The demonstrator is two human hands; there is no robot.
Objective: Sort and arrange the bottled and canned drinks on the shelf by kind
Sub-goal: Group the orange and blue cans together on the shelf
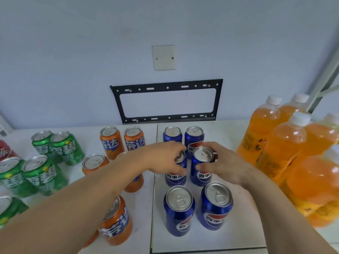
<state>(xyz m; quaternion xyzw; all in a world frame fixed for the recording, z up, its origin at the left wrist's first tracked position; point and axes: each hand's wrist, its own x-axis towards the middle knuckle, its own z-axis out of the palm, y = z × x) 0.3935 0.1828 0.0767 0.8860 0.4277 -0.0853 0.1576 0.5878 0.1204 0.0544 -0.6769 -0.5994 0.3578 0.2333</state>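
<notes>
Two middle blue cans (200, 169) are gripped, one by each hand (165, 156), while green cans (44, 173), orange cans (117, 222) and bottles (278, 143) are already grouped.

A pale blue-grey wall (73, 52) fills the upper half of the view, evenly lit. On it sit 1 blank cream cover plate (163, 57) with 2 screws and, directly below, 1 black metal mounting bracket (167, 101), a slotted rectangular frame tilted slightly. Below lies a white shelf (229, 132) of 2 panels meeting at a seam, with a grey upright post (324, 79) at far right.
</notes>
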